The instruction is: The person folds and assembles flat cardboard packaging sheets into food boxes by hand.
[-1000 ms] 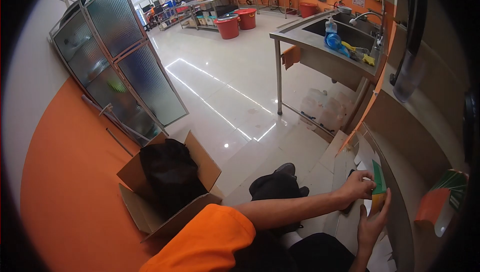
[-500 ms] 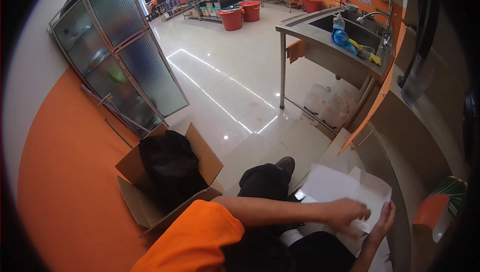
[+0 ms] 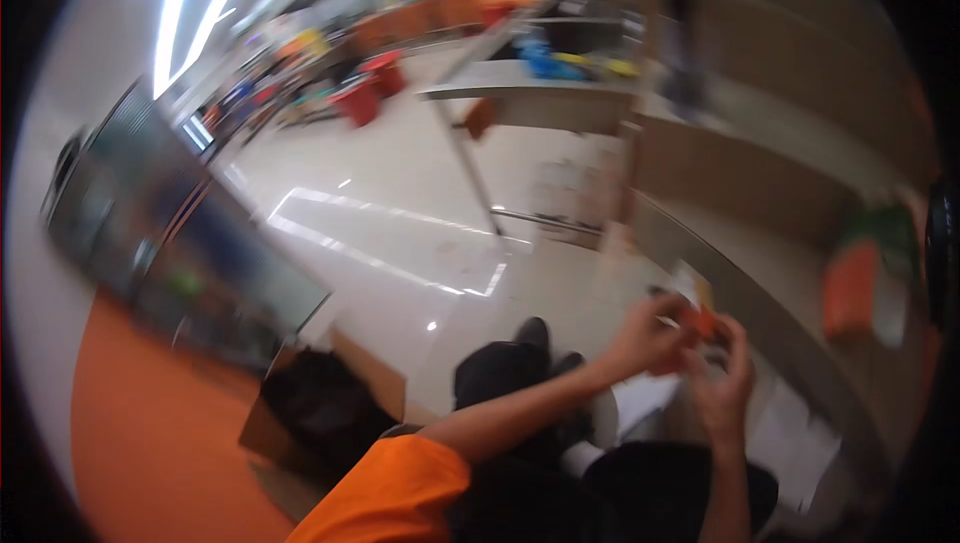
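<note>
In the head view my left hand (image 3: pixel 648 336) is raised at the right, its fingers closed on a small orange-and-white piece (image 3: pixel 704 321). My right hand (image 3: pixel 724 375) grips the same piece from the other side, fingers bent around it. Motion blur hides its exact kind; it looks like folded card or a small packet. Under the hands lies a white sheet (image 3: pixel 640 398), partly covered by my forearm and fingers. Another white sheet-like piece (image 3: pixel 795 448) is to the right of my right forearm.
At left stands an open cardboard box (image 3: pixel 372 368) with a black bag (image 3: pixel 318 398) inside. A glass-doored cabinet (image 3: pixel 180 233) leans by the orange wall. Ahead is a metal sink table (image 3: pixel 530 83); red buckets (image 3: pixel 356 101) stand farther back. An orange-and-green box (image 3: pixel 850 288) sits on the right.
My view has swung right and is blurred. Both hands have risen off the white box-like card and come together on the small orange-and-white piece.
</note>
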Action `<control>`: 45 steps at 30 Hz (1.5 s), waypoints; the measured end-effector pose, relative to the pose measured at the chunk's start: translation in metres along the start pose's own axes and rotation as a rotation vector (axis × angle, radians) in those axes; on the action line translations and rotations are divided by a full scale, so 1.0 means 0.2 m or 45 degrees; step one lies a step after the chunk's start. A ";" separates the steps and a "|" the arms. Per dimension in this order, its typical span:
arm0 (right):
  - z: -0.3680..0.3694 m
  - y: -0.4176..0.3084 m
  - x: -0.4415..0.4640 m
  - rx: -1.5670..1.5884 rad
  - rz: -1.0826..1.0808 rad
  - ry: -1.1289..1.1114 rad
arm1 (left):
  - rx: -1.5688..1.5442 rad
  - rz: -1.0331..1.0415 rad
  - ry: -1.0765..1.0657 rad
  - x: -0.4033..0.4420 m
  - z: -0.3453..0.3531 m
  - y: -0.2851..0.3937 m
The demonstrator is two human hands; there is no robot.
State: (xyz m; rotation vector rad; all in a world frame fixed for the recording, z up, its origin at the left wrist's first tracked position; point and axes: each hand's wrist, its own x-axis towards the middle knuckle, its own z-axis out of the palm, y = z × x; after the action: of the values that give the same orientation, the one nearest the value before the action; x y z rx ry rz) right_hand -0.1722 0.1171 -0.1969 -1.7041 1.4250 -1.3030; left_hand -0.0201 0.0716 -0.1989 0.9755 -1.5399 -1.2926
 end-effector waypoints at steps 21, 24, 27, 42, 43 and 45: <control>0.18 0.20 0.02 0.307 -0.026 0.093 | -0.325 -0.185 -0.036 0.07 -0.11 -0.05; 0.25 0.20 0.01 0.378 -0.043 0.056 | -0.317 -0.148 -0.026 -0.02 -0.17 -0.02; 0.33 0.17 0.01 0.304 -0.091 0.031 | -0.364 -0.088 -0.053 -0.09 -0.27 0.00; 0.56 -0.25 0.16 0.006 -0.467 -0.035 | -0.643 0.135 0.190 -0.25 -0.60 0.09; 0.56 -0.23 0.17 -0.004 -0.484 -0.025 | -0.610 0.139 0.200 -0.23 -0.59 0.09; 0.54 -0.18 0.18 0.073 -0.457 -0.005 | -0.292 0.225 0.319 -0.22 -0.56 0.07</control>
State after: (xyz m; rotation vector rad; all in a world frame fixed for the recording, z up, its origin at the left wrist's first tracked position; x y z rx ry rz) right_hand -0.0597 0.0751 -0.1948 -1.9846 1.0995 -1.5078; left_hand 0.0989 0.0814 -0.1817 0.8020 -1.2276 -1.1457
